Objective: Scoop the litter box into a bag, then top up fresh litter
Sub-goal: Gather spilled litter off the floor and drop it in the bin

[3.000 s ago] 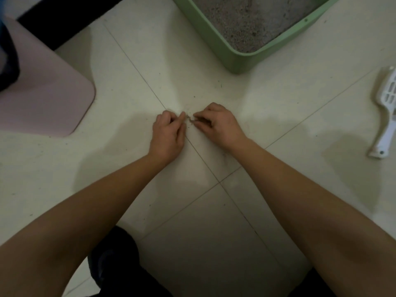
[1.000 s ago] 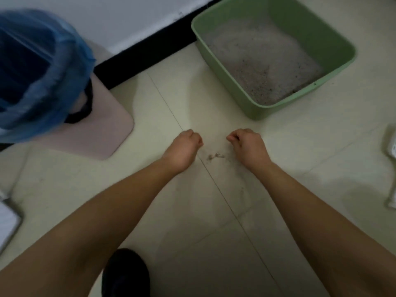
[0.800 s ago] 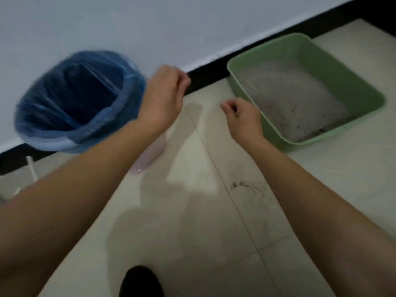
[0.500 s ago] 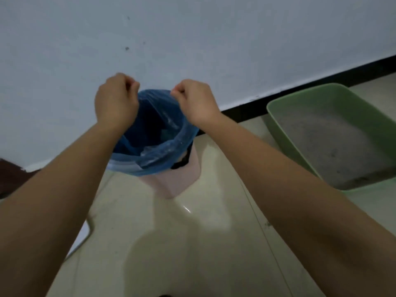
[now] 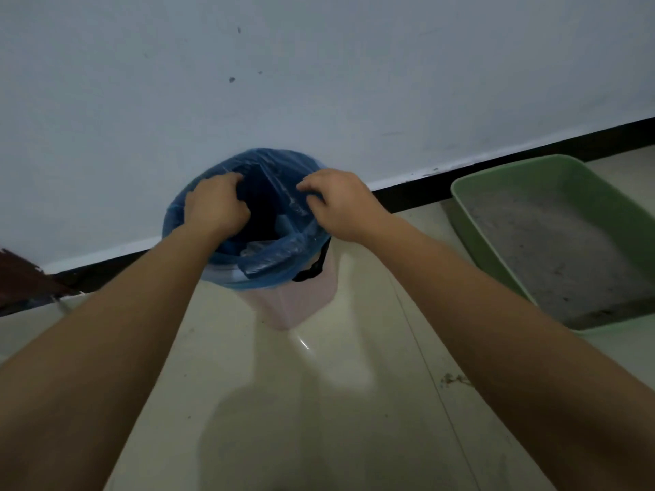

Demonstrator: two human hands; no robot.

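From the head camera, and it is the only view: both hands are over the pink waste bin (image 5: pixel 294 303), which stands against the wall with a blue bag (image 5: pixel 227 264) lining it. The bag's edge is folded down over the bin's rim, which looks meant to hold the mouth wide for whatever gets dropped in.

The left hand (image 5: pixel 216 207) is right above the bag's mouth, knuckles up and fingers curled under. The grip looks clenched, but the palm faces away, so I cannot tell whether it holds anything.

The right hand (image 5: pixel 340 207) sits at the bin's right rim, with bent fingers reaching in over the plastic. Whether that grip is pinching the bag, pinching grains or holding nothing, I cannot tell. Holding both hands over the opening makes sense: anything let go falls into the bag, not onto the floor.

Right of the bin, apart from it, the green litter box (image 5: pixel 503 193) rests on the floor tiles with grey litter (image 5: pixel 553 249) spread inside. It is close enough for short trips to the bag.

In front of the bin and to its right, a small scatter of spilled litter (image 5: pixel 453 379) lies on the floor beside the right forearm. My guess is that this is floor clean-up, with the top-up not yet done.
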